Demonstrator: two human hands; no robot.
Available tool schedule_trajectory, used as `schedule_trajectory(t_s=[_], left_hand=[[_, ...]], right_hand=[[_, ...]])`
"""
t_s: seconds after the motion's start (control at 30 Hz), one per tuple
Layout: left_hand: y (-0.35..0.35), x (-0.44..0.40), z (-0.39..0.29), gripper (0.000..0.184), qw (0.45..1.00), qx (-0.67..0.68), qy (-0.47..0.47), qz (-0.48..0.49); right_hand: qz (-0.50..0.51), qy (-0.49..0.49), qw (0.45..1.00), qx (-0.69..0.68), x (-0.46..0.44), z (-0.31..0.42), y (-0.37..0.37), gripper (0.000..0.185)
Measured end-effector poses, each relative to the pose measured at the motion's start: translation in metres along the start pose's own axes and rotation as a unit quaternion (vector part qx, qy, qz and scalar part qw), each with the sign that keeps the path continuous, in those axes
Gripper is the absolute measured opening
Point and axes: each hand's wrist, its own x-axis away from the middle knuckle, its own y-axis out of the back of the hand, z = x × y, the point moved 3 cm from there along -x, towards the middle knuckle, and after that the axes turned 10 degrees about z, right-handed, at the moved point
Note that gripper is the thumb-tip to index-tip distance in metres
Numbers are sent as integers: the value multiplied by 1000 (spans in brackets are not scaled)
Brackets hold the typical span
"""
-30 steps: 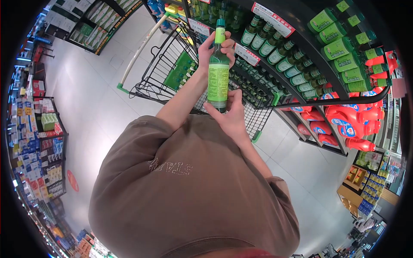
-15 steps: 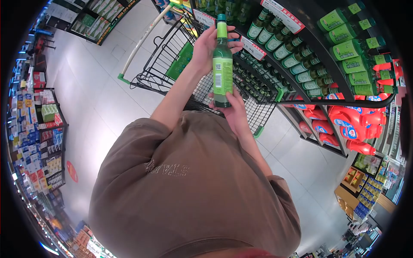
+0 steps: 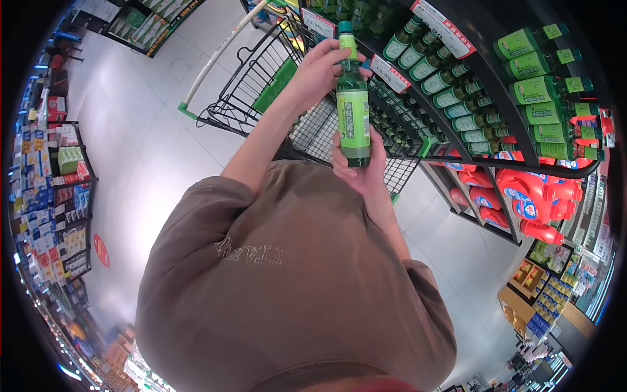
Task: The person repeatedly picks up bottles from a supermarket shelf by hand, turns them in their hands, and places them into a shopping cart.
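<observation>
Upright in front of my chest is a green glass bottle [image 3: 353, 117] with a light green label and a dark green cap. My left hand [image 3: 320, 70] grips it at the neck, fingers bent around it. Around its base wraps my right hand [image 3: 361, 166], fingers on the left side and thumb on the right. Behind the bottle stands a shopping cart [image 3: 310, 134] with a wire basket and green corners.
Shelves at the upper right hold rows of green bottles [image 3: 450, 98] behind price tags [image 3: 390, 76]. Red jugs [image 3: 522, 189] fill the shelf at the right. Another stocked shelf [image 3: 65, 196] lines the left, and the cart's handle [image 3: 219, 55] slants at the upper left.
The bottle has turned about its long axis, so its label shows a different side with large characters. Both hands and the bottle have shifted slightly right in view.
</observation>
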Motion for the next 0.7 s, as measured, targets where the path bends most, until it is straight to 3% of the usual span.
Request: schedule_trajectory(t_s=[0.13,0.2,0.33,0.4,0.47,0.6,0.67,0.7], left_hand=[[33,6,1,25,997,-16,28,-66],[63,19,5,26,959,-217,162,-85],[93,54,31,31,947,-196,252,-43],[102,70,47,29,909,-248,330,62],[99,78,53,27,894,-251,365,70],[99,86,77,25,847,-293,424,126],[112,86,106,26,861,-358,354,73],[111,84,112,28,851,-386,347,78]], right_hand=[[-65,-54,990,112,14,11,30,67],[-143,-128,955,228,24,15,50,67],[-131,-259,929,229,43,15,105,71],[-136,-252,940,187,48,13,125,65],[-93,-306,939,126,52,2,163,64],[-168,-260,951,-7,59,-23,225,64],[-296,-174,939,-29,60,-33,248,66],[-306,-145,941,2,61,-41,267,69]])
